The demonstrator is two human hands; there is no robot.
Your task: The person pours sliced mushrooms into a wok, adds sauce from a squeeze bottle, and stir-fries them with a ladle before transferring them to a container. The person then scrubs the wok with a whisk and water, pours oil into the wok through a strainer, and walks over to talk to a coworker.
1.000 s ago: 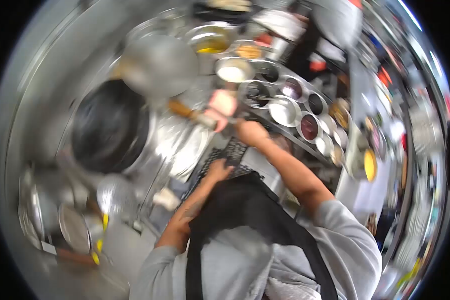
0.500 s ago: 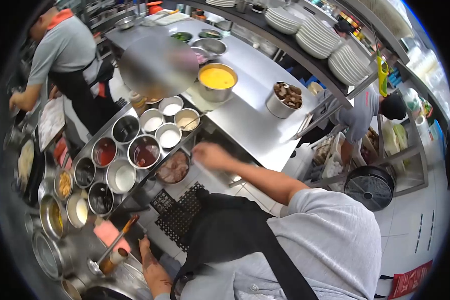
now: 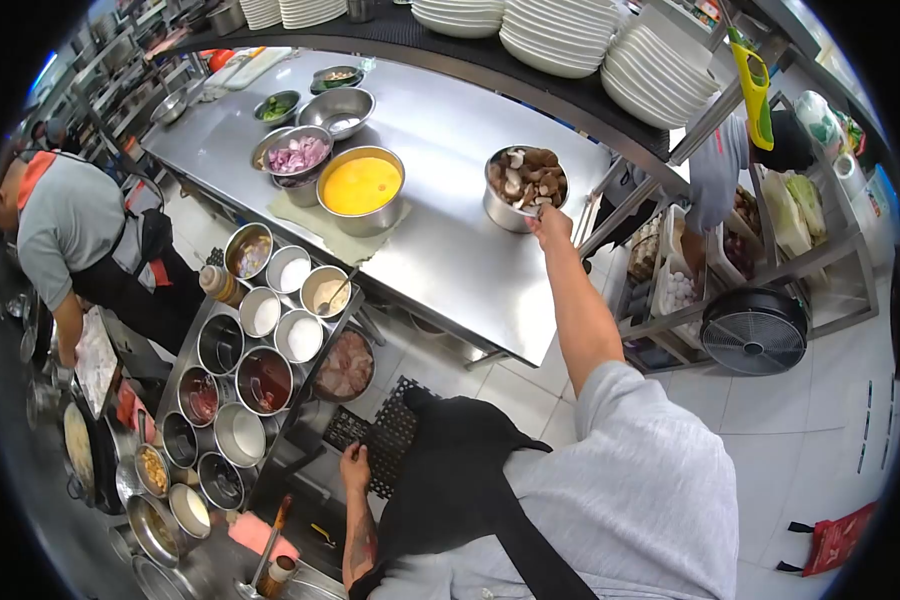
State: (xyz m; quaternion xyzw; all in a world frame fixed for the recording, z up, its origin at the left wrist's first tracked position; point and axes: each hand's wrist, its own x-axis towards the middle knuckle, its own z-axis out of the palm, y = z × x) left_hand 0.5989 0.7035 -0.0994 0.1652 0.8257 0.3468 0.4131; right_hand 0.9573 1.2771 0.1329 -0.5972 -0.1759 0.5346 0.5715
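My right hand (image 3: 550, 226) reaches out at arm's length. Its fingers close on the near rim of a round metal pot (image 3: 510, 212) full of brown sliced mushrooms (image 3: 530, 178) on the steel table. My left hand (image 3: 354, 468) hangs low beside the seasoning station, with its fingers curled in and nothing visible in them. Below that hand lie a ladle (image 3: 268, 550) and a pink cloth (image 3: 262, 535). Left of the mushrooms, a pot of yellow liquid (image 3: 361, 187) stands on a green cloth (image 3: 315, 222), next to a bowl of chopped purple onion (image 3: 298, 155).
Several metal containers of sauces and powders fill the station, including dark red sauce (image 3: 265, 380). A bowl of raw meat (image 3: 345, 368) sits below the table (image 3: 450, 270). Plates (image 3: 555, 35) stack on the overhead shelf. One co-worker (image 3: 70, 220) works at left; another bends behind a black fan (image 3: 755, 330).
My right hand has swung forward and right, from above the raw meat to the mushroom pot's rim. My left hand has lifted away from the counter edge. The view has turned too.
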